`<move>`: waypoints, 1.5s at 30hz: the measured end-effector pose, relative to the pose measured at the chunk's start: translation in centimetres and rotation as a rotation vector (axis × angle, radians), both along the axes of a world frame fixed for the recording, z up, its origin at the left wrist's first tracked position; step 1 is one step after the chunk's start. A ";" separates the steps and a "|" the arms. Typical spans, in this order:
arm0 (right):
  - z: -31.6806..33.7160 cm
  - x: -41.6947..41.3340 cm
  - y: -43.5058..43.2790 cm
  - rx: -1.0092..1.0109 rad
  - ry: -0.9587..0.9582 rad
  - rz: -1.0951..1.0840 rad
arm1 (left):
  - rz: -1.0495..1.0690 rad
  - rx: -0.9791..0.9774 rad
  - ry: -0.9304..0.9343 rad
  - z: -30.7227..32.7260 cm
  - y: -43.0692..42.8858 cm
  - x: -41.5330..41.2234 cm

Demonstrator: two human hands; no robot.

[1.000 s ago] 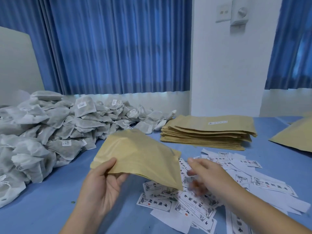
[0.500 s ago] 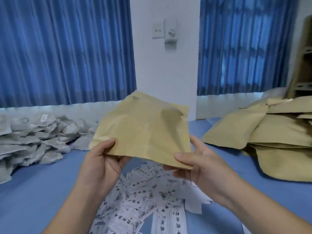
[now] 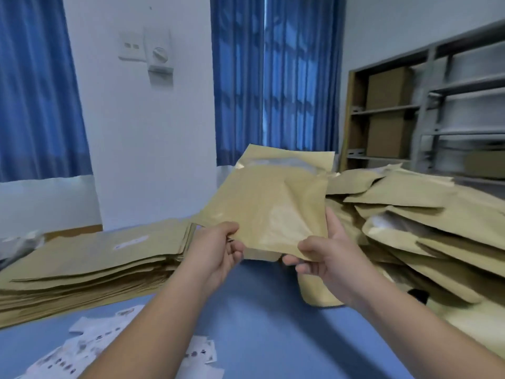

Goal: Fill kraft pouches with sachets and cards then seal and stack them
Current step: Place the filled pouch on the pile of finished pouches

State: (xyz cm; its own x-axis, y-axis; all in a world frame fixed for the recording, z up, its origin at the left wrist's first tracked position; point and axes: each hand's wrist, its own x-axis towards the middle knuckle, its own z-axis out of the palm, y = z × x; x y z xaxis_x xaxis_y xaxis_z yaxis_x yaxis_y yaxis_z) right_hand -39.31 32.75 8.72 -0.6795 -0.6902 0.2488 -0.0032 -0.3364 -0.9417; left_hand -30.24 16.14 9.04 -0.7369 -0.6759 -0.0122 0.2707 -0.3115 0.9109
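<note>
1. A person is holding one kraft pouch [image 3: 273, 209] up in the air above the blue worktop [image 3: 259, 310]. It is tilting, with its far end rising away from the person, and a pale inner lining is showing along that far edge.
2. The left hand [image 3: 218, 250] is pinching the pouch's near left corner. Its grip is clamped on the paper, with the thumb lying on top and the fingers curling underneath.
3. The right hand [image 3: 328, 258] is taking the pouch's near right edge. Its grip is likewise clamped on the pouch, with the thumb pressing on the front face and the fingertips curling under the bottom edge.
4. To the left of the held pouch, a flat stack of pouches [image 3: 95, 258] is lying on the worktop with its edges fairly even. A small white label is sitting on the top one.
5. To the right of the held pouch and partly behind it, a loose heap of pouches [image 3: 423, 214] is sprawling across the worktop, overlapping at different angles. One of them is lying just below the right hand.
6. Below the held pouch, toward the person, white printed cards [image 3: 82, 348] are lying scattered on the worktop. They are blurring too much for the print to be read.
7. Behind the held pouch, blue curtains [image 3: 287, 77] are hanging against the wall.
8. Above and to the left of the pouch, a white wall switch [image 3: 131, 46] is sitting on the wall.
9. Above and to the right of the pouch, a shelf unit [image 3: 437, 105] is carrying brown cardboard boxes [image 3: 388, 88].
</note>
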 end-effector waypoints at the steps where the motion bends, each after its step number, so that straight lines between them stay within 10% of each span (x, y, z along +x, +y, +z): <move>1: 0.8 -1.4 0.1 -0.017 0.003 -0.037 | -0.014 -0.009 0.019 0.5 0.2 -1.9; 20: 3.7 -17.7 -3.1 0.125 -0.277 -0.326 | -0.193 0.069 0.020 0.7 -0.8 -23.6; 36: 2.5 -21.1 -8.4 0.121 -0.371 -0.467 | -0.347 0.302 0.021 0.2 -2.4 -26.2; 45: 0.1 -19.1 -10.4 -0.014 -0.507 -0.445 | -0.292 0.082 -0.261 -1.1 -5.3 -19.8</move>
State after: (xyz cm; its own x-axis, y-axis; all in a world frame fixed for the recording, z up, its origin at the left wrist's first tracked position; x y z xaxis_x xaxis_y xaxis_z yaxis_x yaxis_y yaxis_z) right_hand -58.37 22.33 8.77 -0.9334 -0.3169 -0.1685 0.2969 -0.4176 -0.8587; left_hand -49.99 10.88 7.97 -0.8628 -0.4278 -0.2693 -0.0769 -0.4153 0.9064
